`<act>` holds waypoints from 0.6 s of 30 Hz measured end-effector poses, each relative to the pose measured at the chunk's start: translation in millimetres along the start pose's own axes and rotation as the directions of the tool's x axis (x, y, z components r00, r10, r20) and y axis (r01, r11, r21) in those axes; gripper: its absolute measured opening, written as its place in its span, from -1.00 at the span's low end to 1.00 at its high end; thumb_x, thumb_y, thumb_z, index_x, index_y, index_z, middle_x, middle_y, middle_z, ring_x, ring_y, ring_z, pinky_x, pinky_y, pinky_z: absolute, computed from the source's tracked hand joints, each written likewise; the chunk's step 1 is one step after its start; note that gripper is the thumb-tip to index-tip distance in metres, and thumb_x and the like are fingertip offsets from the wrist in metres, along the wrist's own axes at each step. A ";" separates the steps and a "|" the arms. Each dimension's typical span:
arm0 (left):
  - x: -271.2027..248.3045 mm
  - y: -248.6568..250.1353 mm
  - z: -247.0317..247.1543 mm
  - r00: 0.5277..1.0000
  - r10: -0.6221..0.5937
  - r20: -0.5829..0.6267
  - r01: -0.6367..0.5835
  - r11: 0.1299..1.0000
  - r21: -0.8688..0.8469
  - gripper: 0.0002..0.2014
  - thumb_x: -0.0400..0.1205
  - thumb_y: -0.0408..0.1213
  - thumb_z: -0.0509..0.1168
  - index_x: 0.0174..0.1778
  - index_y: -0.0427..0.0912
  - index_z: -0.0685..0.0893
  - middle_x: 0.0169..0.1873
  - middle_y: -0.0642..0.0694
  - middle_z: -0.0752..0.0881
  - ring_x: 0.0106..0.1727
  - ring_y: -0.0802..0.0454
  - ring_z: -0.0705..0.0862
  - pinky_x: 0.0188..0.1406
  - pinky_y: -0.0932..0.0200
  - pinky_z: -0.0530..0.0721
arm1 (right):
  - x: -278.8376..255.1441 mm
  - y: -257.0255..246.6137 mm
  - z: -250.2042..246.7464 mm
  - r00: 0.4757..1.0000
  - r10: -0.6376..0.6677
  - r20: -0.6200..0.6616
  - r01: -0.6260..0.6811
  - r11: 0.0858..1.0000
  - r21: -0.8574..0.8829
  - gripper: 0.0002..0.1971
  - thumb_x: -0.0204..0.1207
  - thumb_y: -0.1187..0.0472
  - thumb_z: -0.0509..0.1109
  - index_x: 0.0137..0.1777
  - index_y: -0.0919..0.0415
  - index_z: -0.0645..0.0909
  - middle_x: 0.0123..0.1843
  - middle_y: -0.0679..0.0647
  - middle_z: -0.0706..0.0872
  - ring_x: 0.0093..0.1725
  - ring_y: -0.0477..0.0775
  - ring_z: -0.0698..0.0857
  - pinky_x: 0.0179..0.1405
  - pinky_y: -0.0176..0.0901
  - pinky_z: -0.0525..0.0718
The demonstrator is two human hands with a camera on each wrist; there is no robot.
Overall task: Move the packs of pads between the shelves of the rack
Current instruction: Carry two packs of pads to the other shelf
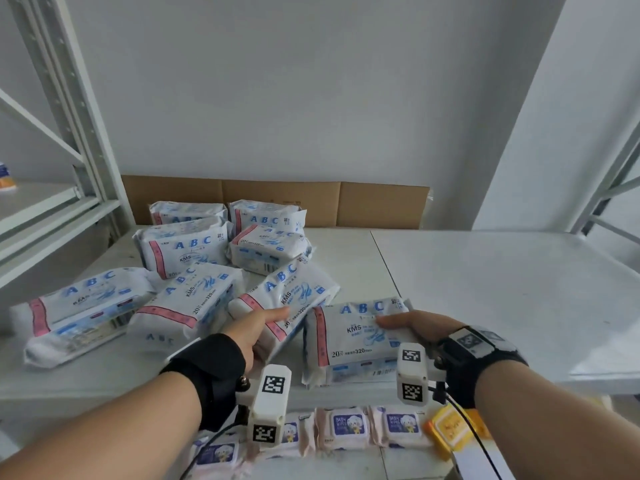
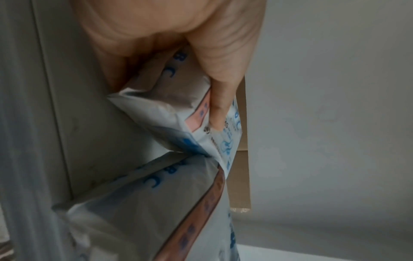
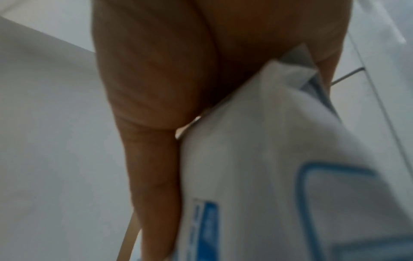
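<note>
Holding one pack in each hand, I have both arms over the white shelf (image 1: 485, 271) of the rack. My right hand (image 1: 415, 327) grips the nearest pack of pads (image 1: 353, 337) at its right end, thumb laid across the printed top face and the other fingers hidden underneath; the right wrist view confirms the palm (image 3: 156, 70) wrapped against the pack's end (image 3: 268, 159), though that picture is blurred. This pack lies flat at the front edge of the shelf. My left hand (image 1: 256, 327) pinches the tilted pack (image 1: 291, 289) just left of it, thumb on top; in the left wrist view the thumb (image 2: 221, 98) presses onto the pink band while the remaining fingers curl behind the pack (image 2: 178, 109). The tilted pack leans against its left neighbour. Six further ABC packs (image 1: 183, 244) lie in a loose heap at the shelf's left half, some overlapping. A strip of cardboard (image 1: 277, 199) stands against the wall behind them. On the lower shelf, below my wrists, sits a row of baby wipes packs (image 1: 343, 427) beside a yellow pack (image 1: 450, 431).
</note>
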State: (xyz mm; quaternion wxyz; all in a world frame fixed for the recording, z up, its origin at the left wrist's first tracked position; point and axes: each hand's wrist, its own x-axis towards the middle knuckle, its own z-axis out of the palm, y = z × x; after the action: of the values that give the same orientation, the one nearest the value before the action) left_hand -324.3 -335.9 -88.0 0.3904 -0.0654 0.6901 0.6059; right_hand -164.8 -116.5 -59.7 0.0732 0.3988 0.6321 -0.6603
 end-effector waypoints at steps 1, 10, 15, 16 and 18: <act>0.8 -0.7 -0.3 1.000 0.013 0.015 -0.013 1.000 -0.008 -0.53 0.30 -0.12 0.59 0.01 -0.33 0.70 -0.21 -0.31 0.73 -0.20 -0.21 0.68 -0.10 -0.03 0.70 | -4.7 4.0 -2.4 1.000 -0.007 -0.010 0.007 1.000 0.020 -0.68 0.36 0.22 0.56 0.08 0.29 0.66 -0.08 0.28 0.84 -0.32 0.20 0.83 -0.43 -0.03 0.80; -22.0 -8.7 56.8 0.975 0.174 0.140 -0.153 0.977 -0.145 -0.24 0.10 -0.04 0.64 0.24 -0.18 0.68 0.08 -0.21 0.78 0.17 -0.19 0.71 0.30 -0.13 0.62 | -73.1 61.0 -50.1 0.961 -0.133 -0.243 0.240 0.836 0.493 -0.81 0.43 0.29 0.43 0.01 0.34 0.64 -0.23 0.25 0.84 -0.39 0.15 0.82 -0.54 -0.14 0.74; -61.0 -23.4 127.1 0.946 0.220 0.236 -0.179 0.967 -0.183 -0.23 0.15 0.04 0.59 0.28 -0.18 0.62 0.10 -0.19 0.76 0.15 -0.15 0.72 0.29 -0.13 0.63 | -125.5 88.5 -92.8 0.903 -0.212 -0.374 0.415 0.660 0.626 -0.80 0.54 0.23 0.34 0.11 0.29 0.61 -0.21 0.20 0.84 -0.35 0.13 0.82 -0.50 -0.11 0.75; -69.6 -28.0 141.5 0.943 0.223 0.249 -0.180 0.966 -0.184 -0.26 0.20 0.04 0.59 0.28 -0.18 0.61 0.11 -0.19 0.76 0.15 -0.15 0.71 0.29 -0.13 0.63 | -135.7 94.8 -100.9 0.892 -0.221 -0.393 0.438 0.632 0.639 -0.76 0.54 0.22 0.34 0.16 0.29 0.60 -0.17 0.21 0.84 -0.32 0.14 0.83 -0.47 -0.09 0.77; -86.1 -39.3 170.7 0.937 0.216 0.276 -0.167 0.968 -0.188 -0.28 0.26 0.06 0.57 0.30 -0.19 0.60 0.12 -0.20 0.76 0.15 -0.14 0.71 0.29 -0.12 0.63 | -156.3 110.3 -118.3 0.870 -0.234 -0.433 0.481 0.594 0.644 -0.64 0.54 0.22 0.34 0.31 0.31 0.57 0.04 0.25 0.81 -0.17 0.19 0.82 -0.33 0.01 0.81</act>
State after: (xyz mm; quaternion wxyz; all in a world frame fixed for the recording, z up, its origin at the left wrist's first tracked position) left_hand -164.6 -227.5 -59.0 0.4210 0.0616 0.5759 0.6981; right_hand 57.7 -95.5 -34.7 -0.3272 0.3530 0.3830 -0.7884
